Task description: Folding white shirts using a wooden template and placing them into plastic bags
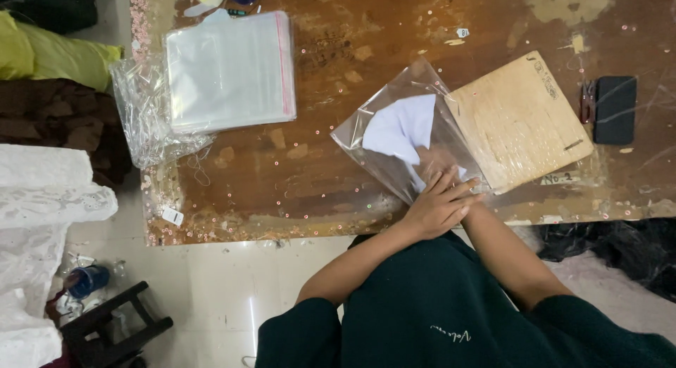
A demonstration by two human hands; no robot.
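Two hands meet at the near edge of the wooden table (296, 164): the left hand (440, 206) lies flat, fingers spread, on the mouth of a clear plastic bag (384, 139), while the right hand (436, 160) is inside the bag, its grip impossible to make out. A folded white cloth (401, 128) sits inside. Just beside lies a wooden board (521, 118); farther off, a stack of clear bags (229, 69).

Wore a dark green short-sleeved top (436, 304), loose at the shoulders. Bore a small pale cursive marking on the front. Showed forearms bare below the sleeves, hands without rings or gloves
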